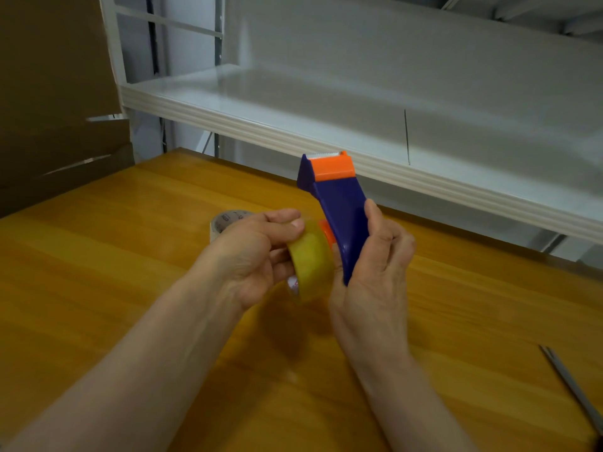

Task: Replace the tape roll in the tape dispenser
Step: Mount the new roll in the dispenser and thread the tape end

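Both hands are up over a yellow-orange wooden table (130, 256), working w/ a hand-held tape dispenser (342, 216). Right hand (375, 265) is closed round the dispenser's blue body, thumb lying up along its right edge, fingers wrapped behind; dispenser is tilted, orange cutter head (332, 166) pointing up and away, toothed blade just visible at the top. Left hand (257, 252) is clamped on a roll of clear yellowish tape (310, 259), thumb on the upper rim, fingers curled at its near side. Roll sits right against the left side of the dispenser, touching the orange hub (327, 233) that shows btwn roll and blue body; can't tell if the roll is fully seated on the hub or only partly on. A bit of the core's printed inner face shows at the roll's lower left.

Behind the left hand, a 2nd tape roll (228, 220) w/ grey printed core lies on the table, mostly hidden by the hand. At the right edge, a thin metal tool (571, 386), prob. scissors, lies on the wood, blurred. Beyond the table stands a white shelf unit (359, 138); brown cardboard (55, 93) fills the left
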`<act>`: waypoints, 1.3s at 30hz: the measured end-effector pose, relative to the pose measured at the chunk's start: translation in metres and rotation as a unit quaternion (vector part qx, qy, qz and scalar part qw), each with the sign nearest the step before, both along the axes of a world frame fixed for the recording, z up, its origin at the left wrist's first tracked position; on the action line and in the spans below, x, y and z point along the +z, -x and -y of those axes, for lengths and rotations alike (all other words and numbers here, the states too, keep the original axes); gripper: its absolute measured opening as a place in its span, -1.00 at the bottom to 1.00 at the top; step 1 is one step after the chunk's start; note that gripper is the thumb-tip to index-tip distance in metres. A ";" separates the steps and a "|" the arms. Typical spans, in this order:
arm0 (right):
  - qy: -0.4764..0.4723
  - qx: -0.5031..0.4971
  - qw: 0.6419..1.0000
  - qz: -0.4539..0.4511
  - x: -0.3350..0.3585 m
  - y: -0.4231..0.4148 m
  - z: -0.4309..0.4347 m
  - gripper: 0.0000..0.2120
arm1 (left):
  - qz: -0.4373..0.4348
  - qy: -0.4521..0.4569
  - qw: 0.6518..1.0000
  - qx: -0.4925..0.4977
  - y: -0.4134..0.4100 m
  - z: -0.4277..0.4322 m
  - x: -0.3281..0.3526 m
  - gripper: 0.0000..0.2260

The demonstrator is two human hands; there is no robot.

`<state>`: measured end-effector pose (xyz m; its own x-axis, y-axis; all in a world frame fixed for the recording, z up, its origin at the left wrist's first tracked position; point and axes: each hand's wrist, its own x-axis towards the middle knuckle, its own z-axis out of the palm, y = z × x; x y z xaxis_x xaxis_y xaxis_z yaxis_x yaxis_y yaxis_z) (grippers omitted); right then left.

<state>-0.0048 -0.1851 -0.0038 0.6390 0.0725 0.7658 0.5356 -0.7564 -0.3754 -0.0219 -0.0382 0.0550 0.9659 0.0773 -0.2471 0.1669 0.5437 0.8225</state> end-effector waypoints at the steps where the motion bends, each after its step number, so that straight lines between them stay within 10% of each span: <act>1: 0.005 0.004 1.000 0.004 -0.001 0.001 0.000 -0.22 | -0.003 0.009 1.000 -0.001 0.000 -0.001 0.001 -0.77; 20: 0.008 0.032 0.999 0.018 -0.003 0.009 -0.009 -0.21 | 0.000 0.084 0.996 0.028 -0.006 0.004 -0.007 -0.70; 39: -0.024 0.072 0.996 -0.039 -0.001 0.015 -0.006 -0.27 | 0.031 -0.072 0.997 0.003 -0.002 0.010 -0.013 -0.80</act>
<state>-0.0194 -0.1788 -0.0049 0.6828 0.1323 0.7185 0.6046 -0.6545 -0.4540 -0.0196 -0.0484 0.0421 0.9785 0.1126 -0.1728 0.1107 0.4201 0.9007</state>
